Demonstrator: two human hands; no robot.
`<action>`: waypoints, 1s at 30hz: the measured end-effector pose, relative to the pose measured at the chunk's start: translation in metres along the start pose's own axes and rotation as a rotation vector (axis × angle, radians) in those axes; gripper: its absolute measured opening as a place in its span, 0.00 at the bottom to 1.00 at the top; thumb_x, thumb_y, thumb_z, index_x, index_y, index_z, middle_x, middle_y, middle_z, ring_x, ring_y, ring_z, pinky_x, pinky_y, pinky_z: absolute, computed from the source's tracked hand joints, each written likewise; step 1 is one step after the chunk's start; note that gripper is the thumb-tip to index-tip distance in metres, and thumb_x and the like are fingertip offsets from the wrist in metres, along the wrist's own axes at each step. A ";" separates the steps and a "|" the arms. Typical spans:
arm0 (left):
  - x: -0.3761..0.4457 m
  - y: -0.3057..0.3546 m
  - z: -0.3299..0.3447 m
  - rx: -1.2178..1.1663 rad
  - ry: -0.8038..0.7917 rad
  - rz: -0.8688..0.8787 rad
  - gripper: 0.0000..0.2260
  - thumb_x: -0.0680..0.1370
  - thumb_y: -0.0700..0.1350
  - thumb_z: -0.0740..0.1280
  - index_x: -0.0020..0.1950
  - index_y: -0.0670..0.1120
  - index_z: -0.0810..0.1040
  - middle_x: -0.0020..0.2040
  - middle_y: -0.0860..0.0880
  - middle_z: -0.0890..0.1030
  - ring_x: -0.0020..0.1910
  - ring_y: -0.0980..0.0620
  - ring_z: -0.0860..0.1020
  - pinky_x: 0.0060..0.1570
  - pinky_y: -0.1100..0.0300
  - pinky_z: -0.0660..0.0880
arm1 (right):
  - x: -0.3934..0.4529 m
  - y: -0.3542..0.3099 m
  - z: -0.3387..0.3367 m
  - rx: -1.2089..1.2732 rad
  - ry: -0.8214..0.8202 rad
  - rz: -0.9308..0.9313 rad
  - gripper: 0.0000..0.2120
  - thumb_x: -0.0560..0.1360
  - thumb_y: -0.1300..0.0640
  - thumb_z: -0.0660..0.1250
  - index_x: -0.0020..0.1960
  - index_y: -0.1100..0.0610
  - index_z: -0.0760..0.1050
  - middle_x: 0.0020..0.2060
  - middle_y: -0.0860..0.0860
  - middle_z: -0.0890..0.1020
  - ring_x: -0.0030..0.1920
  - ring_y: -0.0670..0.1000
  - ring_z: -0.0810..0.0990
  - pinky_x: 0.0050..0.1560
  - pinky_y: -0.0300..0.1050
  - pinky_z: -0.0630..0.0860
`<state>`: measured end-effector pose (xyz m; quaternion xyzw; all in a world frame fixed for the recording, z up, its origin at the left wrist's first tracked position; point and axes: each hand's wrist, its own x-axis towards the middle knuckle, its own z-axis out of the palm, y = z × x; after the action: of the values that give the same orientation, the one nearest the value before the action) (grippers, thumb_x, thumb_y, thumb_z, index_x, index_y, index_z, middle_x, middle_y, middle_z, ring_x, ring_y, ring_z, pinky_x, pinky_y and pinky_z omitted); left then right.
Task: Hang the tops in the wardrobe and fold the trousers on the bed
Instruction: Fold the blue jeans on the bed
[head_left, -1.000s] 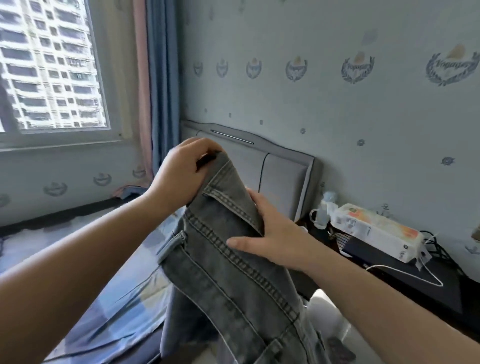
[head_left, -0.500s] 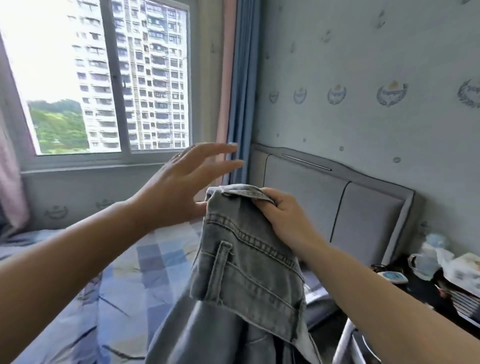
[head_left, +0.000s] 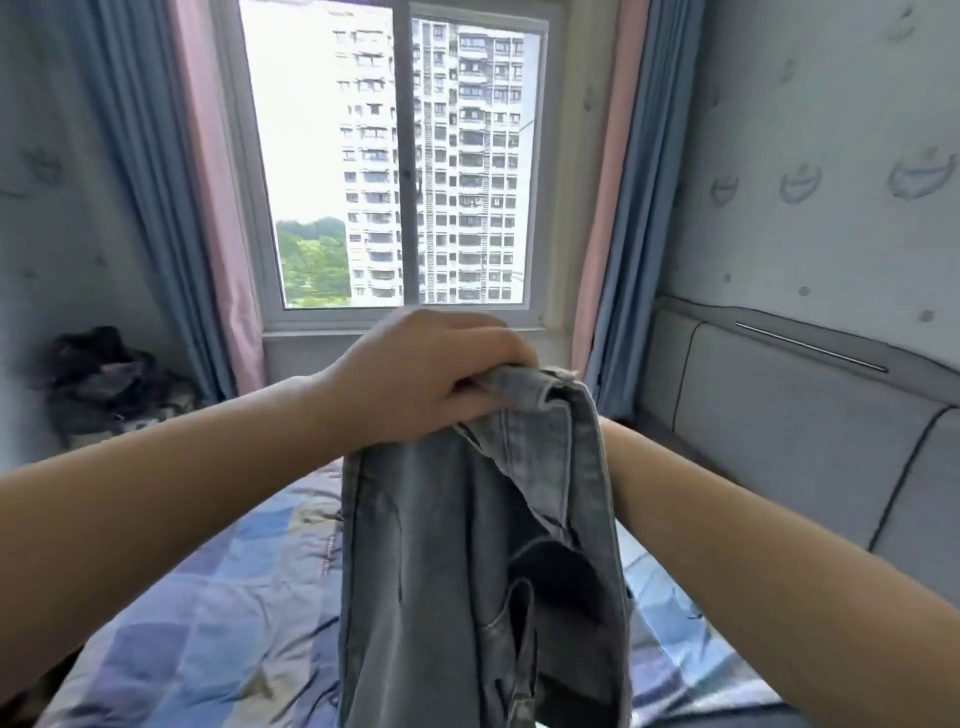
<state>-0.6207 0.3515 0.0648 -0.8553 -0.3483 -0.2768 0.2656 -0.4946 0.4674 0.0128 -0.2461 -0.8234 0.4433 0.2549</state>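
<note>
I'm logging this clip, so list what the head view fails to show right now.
- Right hand: hidden behind the grey jeans; only the forearm shows, so its grip cannot be told.
- Jeans' legs: cut off by the bottom edge.
- Dark pile at the far left: too blurred to identify.
- Wardrobe and tops: out of frame.
- Left hand: clenched on the waistband, fingertips tucked under.
</note>
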 end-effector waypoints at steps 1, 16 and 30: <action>0.001 -0.007 -0.001 -0.004 0.032 -0.086 0.12 0.75 0.48 0.65 0.49 0.41 0.81 0.40 0.54 0.78 0.40 0.57 0.74 0.40 0.70 0.70 | 0.005 0.004 -0.002 -0.011 -0.037 0.013 0.14 0.80 0.70 0.54 0.43 0.57 0.73 0.22 0.40 0.77 0.31 0.34 0.78 0.29 0.26 0.70; 0.004 -0.148 0.061 0.213 -0.024 -0.773 0.16 0.74 0.58 0.67 0.40 0.45 0.76 0.34 0.52 0.76 0.35 0.57 0.74 0.36 0.61 0.68 | 0.071 0.096 -0.039 -0.065 -0.384 0.168 0.46 0.63 0.26 0.65 0.75 0.41 0.55 0.69 0.44 0.70 0.66 0.45 0.72 0.65 0.48 0.70; 0.001 -0.206 0.040 0.439 0.029 -0.996 0.17 0.75 0.56 0.68 0.36 0.43 0.73 0.33 0.49 0.73 0.33 0.52 0.71 0.33 0.58 0.64 | 0.189 0.151 -0.023 -0.330 0.158 -0.101 0.12 0.72 0.58 0.64 0.54 0.49 0.74 0.50 0.51 0.81 0.52 0.56 0.77 0.45 0.47 0.71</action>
<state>-0.7618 0.5045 0.0909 -0.5075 -0.7571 -0.3018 0.2796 -0.5948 0.6740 -0.0675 -0.2768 -0.8737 0.2682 0.2968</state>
